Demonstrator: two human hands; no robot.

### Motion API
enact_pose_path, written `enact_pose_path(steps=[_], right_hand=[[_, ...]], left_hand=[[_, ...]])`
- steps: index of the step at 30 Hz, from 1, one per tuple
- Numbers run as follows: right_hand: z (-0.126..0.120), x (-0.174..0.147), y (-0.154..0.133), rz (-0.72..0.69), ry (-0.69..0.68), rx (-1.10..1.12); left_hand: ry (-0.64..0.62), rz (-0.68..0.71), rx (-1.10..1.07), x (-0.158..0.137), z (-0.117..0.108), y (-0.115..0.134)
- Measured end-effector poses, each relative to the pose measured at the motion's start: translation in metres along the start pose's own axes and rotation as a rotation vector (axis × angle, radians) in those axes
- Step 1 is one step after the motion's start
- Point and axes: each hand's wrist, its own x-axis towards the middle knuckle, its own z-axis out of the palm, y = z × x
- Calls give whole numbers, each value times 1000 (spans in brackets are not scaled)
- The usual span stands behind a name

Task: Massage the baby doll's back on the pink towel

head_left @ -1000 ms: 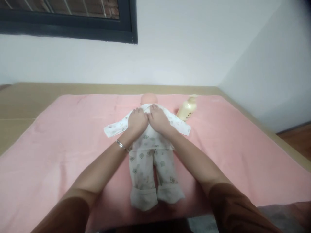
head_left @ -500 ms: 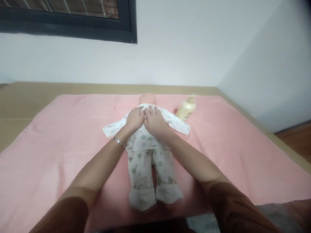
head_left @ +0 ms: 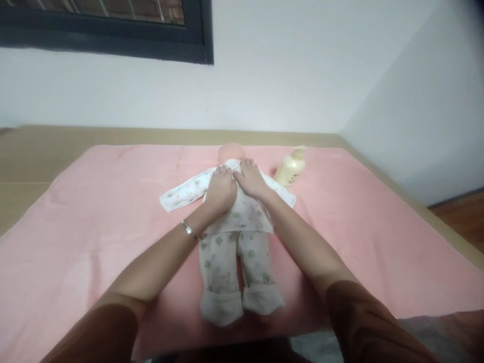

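Observation:
A baby doll (head_left: 231, 152) lies at the middle of the pink cloth, its head away from me. It is dressed in a white printed shirt (head_left: 245, 214) and matching trousers (head_left: 221, 259) with turned-up cuffs. My left hand (head_left: 222, 189) rests on the doll's upper chest, fingers laid on the shirt. Beside it my right hand (head_left: 250, 177) lies flat near the doll's right-side shoulder in view, fingers pointing toward the head. Both hands touch the shirt and nothing shows gripped in them. The doll's face cannot be made out.
A cream pump bottle (head_left: 290, 169) stands tilted in view, just right of the doll's sleeve. The pink cloth (head_left: 351, 222) covers most of a tan padded surface (head_left: 68, 154). Behind are a white wall (head_left: 272, 75) and a dark window frame (head_left: 181, 48).
Both hands have slid slightly to the right across the doll's chest. My right hand has reached farther up toward the shoulder. The doll's body and the bottle stay in place.

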Motion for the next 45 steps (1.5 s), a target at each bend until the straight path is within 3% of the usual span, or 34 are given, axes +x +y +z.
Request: enact_pose_path(steps=[4,7,10,14,19,23,31,41,45], right_hand=[[0,-22,-24,-29,4,-120],[6,-42,-45,-32,64,-184],[8,-50,-53,-28,76,-193],[0,-37,-41,-66,8,-116],[-5,-12,-16,48,-50,11],[1,-7,-11,58,-31,15],[-2,-7,2,-150,-35,-19],[-3,-5,3,-125,-25,-36],[-6,-16,-11,-89,-5,-145]], left_hand=[[-34,-101,-95,18,-4,-22],[20,-213,-118,24,-3,-33],[73,-240,-150,22,0,-35],[87,-222,-178,18,0,-32],[124,-207,-177,17,2,-31],[138,-198,-199,17,4,-33],[141,-207,-200,18,5,-35],[62,-43,14,10,2,-14],[33,-58,-29,14,3,-19]])
